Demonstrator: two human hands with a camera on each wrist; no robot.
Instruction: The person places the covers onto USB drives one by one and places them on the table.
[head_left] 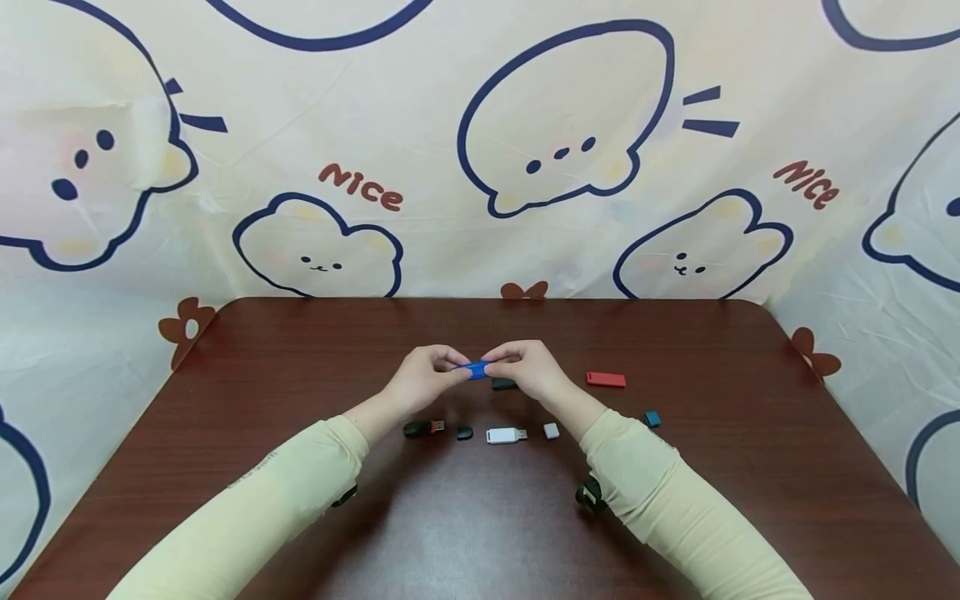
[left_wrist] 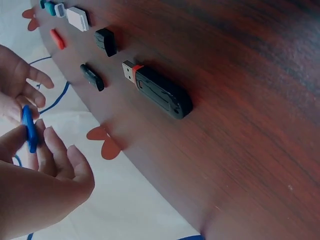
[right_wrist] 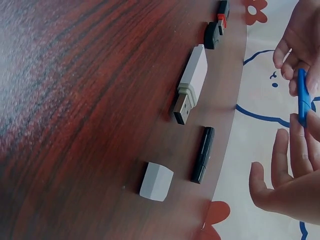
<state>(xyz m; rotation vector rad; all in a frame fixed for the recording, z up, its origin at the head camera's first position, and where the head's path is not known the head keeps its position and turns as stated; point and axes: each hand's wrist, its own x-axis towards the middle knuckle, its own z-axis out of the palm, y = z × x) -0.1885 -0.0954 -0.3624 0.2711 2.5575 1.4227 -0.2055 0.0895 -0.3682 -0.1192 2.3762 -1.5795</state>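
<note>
Pinching a slim blue stick (head_left: 476,370) by its ends, with left hand (head_left: 422,379) and right hand (head_left: 531,368), above the brown table (head_left: 487,525). Hiding part of a black stick (right_wrist: 202,155) behind the right hand in the head view; showing it whole from the right wrist. Perhaps gripping cap and body separately, too small to tell.

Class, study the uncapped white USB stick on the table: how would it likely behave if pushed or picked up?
The white USB stick would probably slide rather than roll, since its body is flat-sided and the table looks smooth. Its straight, rigid-looking casing should lift without bending. The bare metal connector is probably its most vulnerable part.
</note>
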